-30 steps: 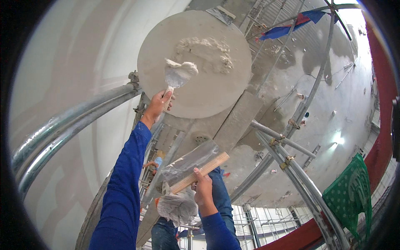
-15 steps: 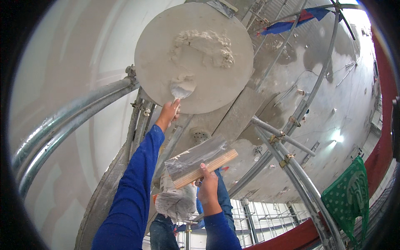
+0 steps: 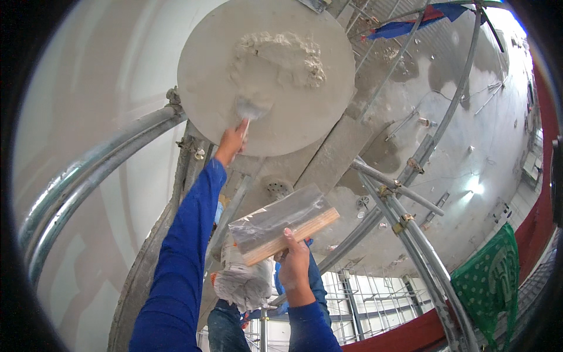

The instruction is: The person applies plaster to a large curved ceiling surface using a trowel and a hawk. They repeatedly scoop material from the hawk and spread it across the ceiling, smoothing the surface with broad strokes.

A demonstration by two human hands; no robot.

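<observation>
My left hand [image 3: 232, 142] grips a putty knife by its handle, with its blurred blade [image 3: 252, 108] down on a large round board [image 3: 205, 64] coated in pale plaster. A rough mound of plaster [image 3: 293, 56] sits above the blade on the board. Below, my right hand [image 3: 295, 264] is closed round a wide flat tool [image 3: 281, 220] with a grey metal face and a wooden back edge, held level over my legs. A pale, plaster-smeared lump of cloth or bag [image 3: 243, 287] hangs behind it.
Curved steel tubes [image 3: 97, 164] run along a white wall [image 3: 70, 105] at the left. Scaffold poles with clamps [image 3: 399, 208], a green dotted cloth [image 3: 487, 276] and blue-red fabric [image 3: 399, 26] are at the right. Narrow planks [image 3: 328, 155] lie over a concrete floor far below [image 3: 446, 152].
The putty knife came down from a raised position with plaster on it, first toward me, then slightly away across the board's lower left. The round board appears higher and further left in view.
</observation>
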